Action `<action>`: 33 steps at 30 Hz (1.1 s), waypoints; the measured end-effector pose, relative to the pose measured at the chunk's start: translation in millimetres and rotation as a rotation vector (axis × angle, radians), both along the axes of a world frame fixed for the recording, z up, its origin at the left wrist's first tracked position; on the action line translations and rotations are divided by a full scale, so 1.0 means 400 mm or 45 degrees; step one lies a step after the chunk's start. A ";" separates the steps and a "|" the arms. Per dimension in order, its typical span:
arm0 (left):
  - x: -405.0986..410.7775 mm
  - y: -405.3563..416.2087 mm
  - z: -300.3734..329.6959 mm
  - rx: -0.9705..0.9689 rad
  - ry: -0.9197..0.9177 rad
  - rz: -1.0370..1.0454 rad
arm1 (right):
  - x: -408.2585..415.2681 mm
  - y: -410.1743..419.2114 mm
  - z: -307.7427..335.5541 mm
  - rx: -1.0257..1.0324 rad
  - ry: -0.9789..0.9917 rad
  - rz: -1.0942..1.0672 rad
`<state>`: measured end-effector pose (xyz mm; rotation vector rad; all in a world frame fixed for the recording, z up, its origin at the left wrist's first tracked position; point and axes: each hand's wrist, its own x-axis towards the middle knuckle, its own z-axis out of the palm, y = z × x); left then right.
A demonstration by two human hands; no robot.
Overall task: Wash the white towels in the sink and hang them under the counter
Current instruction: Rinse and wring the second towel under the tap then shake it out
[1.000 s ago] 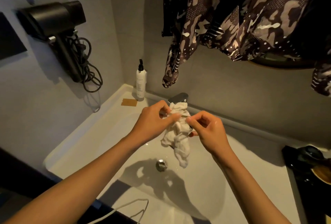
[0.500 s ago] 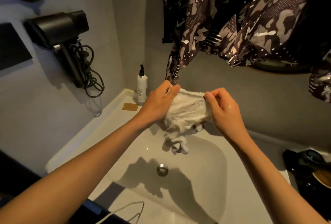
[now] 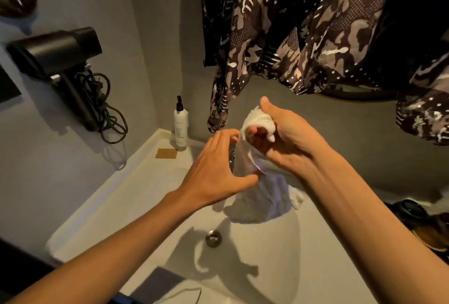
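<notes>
A wet white towel (image 3: 267, 197) hangs in a long twist over the white sink (image 3: 255, 267). My right hand (image 3: 289, 143) is raised above the basin and clutches the towel's top end, which bunches out between its fingers. Lower down, my left hand (image 3: 213, 172) curls around the hanging part, thumb and fingers on either side of it. The towel's bottom spreads just above the basin, behind the drain (image 3: 213, 238). Only this one towel is in view. The tap (image 3: 232, 155) is mostly hidden behind my hands.
A pump bottle (image 3: 181, 125) and a tan card (image 3: 166, 153) sit in the sink's back left corner. A black hair dryer (image 3: 56, 53) with coiled cord hangs on the left wall. A patterned garment (image 3: 303, 24) hangs overhead. Dark objects (image 3: 418, 221) lie at the right.
My right hand has lifted the towel's top end and bunched it. The towel went from spread between both hands to hanging long, and my left hand slid down along it.
</notes>
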<state>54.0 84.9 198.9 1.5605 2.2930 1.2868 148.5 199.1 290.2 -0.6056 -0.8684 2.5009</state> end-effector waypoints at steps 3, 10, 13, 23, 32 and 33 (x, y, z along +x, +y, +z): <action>0.015 0.030 -0.043 0.019 -0.308 0.045 | 0.017 0.017 0.019 0.024 0.032 -0.009; -0.003 0.089 -0.012 0.118 -0.884 -0.112 | 0.119 0.120 -0.051 0.303 -0.026 -0.434; -0.011 0.138 0.026 0.169 -1.126 -0.181 | 0.133 0.114 -0.248 0.553 -0.483 -0.629; -0.072 0.115 0.011 -0.389 -1.024 0.035 | 0.130 -0.020 -0.377 -0.168 -0.048 -0.078; -0.091 0.022 -0.040 -0.105 -1.811 0.126 | 0.184 0.030 -0.340 0.003 0.473 -0.158; -0.076 0.009 -0.066 -0.155 -1.864 0.076 | 0.183 0.038 -0.340 0.011 0.463 -0.180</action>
